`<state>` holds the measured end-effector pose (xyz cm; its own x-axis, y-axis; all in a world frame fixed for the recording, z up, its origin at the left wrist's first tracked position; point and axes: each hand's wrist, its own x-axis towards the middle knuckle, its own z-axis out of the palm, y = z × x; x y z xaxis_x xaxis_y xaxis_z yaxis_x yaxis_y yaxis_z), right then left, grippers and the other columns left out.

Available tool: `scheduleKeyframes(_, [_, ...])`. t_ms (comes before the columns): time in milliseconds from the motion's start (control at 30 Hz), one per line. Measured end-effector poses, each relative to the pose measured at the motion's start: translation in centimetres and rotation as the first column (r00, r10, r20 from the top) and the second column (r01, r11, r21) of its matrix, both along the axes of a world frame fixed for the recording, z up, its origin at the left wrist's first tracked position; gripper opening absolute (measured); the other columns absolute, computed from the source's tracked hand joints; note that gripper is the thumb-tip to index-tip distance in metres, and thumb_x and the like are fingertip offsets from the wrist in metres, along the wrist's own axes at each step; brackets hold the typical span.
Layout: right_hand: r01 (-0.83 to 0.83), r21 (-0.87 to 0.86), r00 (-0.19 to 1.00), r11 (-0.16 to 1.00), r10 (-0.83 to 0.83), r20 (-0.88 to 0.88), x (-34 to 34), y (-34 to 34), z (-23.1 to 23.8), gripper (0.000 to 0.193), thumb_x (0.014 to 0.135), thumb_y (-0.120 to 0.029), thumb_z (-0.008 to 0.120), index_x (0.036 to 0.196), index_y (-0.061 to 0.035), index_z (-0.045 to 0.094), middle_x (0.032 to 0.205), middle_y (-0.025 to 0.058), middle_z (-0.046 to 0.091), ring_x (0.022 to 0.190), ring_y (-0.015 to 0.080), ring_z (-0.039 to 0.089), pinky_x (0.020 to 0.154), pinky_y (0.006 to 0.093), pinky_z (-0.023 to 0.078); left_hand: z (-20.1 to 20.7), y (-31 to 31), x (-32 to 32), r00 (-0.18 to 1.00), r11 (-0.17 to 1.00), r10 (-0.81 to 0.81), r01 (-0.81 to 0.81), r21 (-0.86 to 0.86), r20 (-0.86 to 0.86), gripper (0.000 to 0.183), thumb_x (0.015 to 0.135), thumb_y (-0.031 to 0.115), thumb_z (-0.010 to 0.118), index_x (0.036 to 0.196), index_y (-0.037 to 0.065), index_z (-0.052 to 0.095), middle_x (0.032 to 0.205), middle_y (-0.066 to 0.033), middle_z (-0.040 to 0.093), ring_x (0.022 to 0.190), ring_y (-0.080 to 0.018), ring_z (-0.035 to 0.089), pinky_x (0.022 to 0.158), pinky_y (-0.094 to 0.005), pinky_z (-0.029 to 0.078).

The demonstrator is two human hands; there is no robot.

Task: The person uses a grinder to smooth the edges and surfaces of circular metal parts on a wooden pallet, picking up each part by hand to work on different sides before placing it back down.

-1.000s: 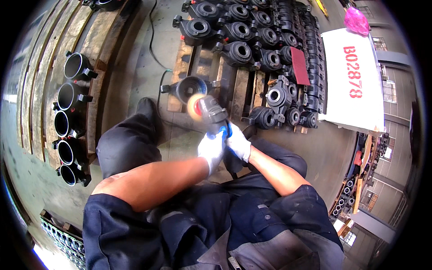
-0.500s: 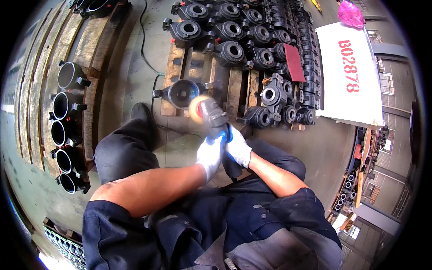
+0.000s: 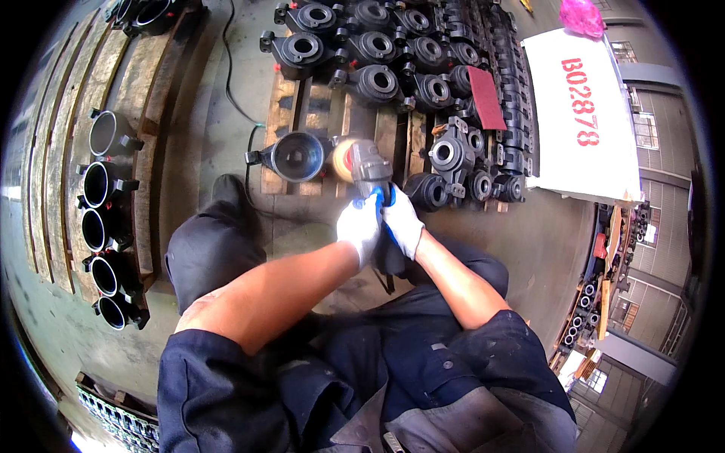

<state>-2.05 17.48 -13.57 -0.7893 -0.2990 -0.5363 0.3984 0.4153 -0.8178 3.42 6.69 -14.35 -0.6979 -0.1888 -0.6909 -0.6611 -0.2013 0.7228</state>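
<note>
My left hand (image 3: pixel 359 226) and my right hand (image 3: pixel 402 223), both in white gloves, are wrapped around an angle grinder (image 3: pixel 371 166) with a dark head and a blue body. Its round tan disc (image 3: pixel 343 160) looks blurred and lies against or just over the right side of a black cylindrical metal part (image 3: pixel 300 157). That part rests on a wooden pallet with its wide round opening facing up and a lug at its left. Whether disc and metal touch, I cannot tell.
Rows of black cast parts (image 3: pixel 377 83) fill the pallet's far side, with a red abrasive sheet (image 3: pixel 487 98) on top. Several cylinders (image 3: pixel 96 185) line another pallet (image 3: pixel 143 75) at left. A white board (image 3: pixel 570 113) stands right. A cable (image 3: pixel 229 68) crosses the floor.
The grinder and both hands have shifted right, and the disc has gone from the cylinder's lower right rim to its right side. The view has also moved slightly.
</note>
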Motion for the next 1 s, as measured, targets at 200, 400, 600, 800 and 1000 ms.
scheduleKeyframes(200, [0.221,-0.290,0.959,0.931,-0.154,0.236,2.0,0.3,2.0,0.026,0.101,-0.001,0.056,0.126,-0.0062,0.061,0.112,0.0041,0.068,0.100,0.0136,0.063,0.090,0.0321,0.053,1.5,0.3,1.0,0.983,0.982,-0.174,0.178,-0.066,0.063,0.056,0.104,0.052,0.049,0.107,0.001,0.072,0.097,-0.0209,0.073,0.091,-0.0368,0.068,0.084,-0.0442,0.050])
scheduleKeyframes(400, [0.236,-0.157,0.949,0.959,-0.193,0.248,1.6,-1.1,2.8,0.027,0.102,-0.001,0.055,0.128,-0.0062,0.060,0.114,0.0054,0.068,0.102,0.0147,0.063,0.092,0.0329,0.053,2.5,-0.6,1.0,0.992,0.991,-0.123,0.124,-0.044,0.039,0.063,0.103,0.058,0.047,0.112,0.000,0.069,0.102,-0.0245,0.073,0.098,-0.0420,0.069,0.087,-0.0464,0.052])
scheduleKeyframes(600, [-0.032,-0.099,0.999,0.995,0.033,0.010,2.4,-0.4,2.0,0.026,0.100,-0.008,0.059,0.126,-0.0055,0.057,0.111,0.0089,0.066,0.102,0.0169,0.063,0.087,0.0346,0.055,2.8,-0.8,2.2,0.988,0.997,-0.071,0.070,0.012,0.140,0.062,0.102,0.056,0.050,0.112,-0.002,0.070,0.098,-0.0214,0.073,0.092,-0.0331,0.069,0.083,-0.0425,0.051])
scheduleKeyframes(800, [-0.191,-0.033,0.981,0.981,0.191,-0.014,3.0,0.2,1.4,0.033,0.103,-0.005,0.055,0.135,-0.0043,0.056,0.123,0.0084,0.066,0.112,0.0150,0.060,0.099,0.0341,0.050,3.1,-1.0,3.6,0.988,1.000,-0.020,0.016,0.026,0.151,0.061,0.102,0.054,0.052,0.118,-0.003,0.067,0.105,-0.0204,0.074,0.097,-0.0299,0.069,0.086,-0.0404,0.051])
scheduleKeyframes(1000, [-0.219,-0.013,0.975,0.976,0.218,-0.050,3.5,-0.1,2.1,0.035,0.100,-0.010,0.059,0.134,-0.0028,0.054,0.119,0.0106,0.066,0.108,0.0182,0.063,0.093,0.0351,0.054,2.8,-1.2,4.2,0.988,0.998,-0.068,0.066,0.023,0.140,0.062,0.101,0.053,0.054,0.124,-0.003,0.064,0.111,-0.0208,0.073,0.105,-0.0299,0.069,0.092,-0.0394,0.050])
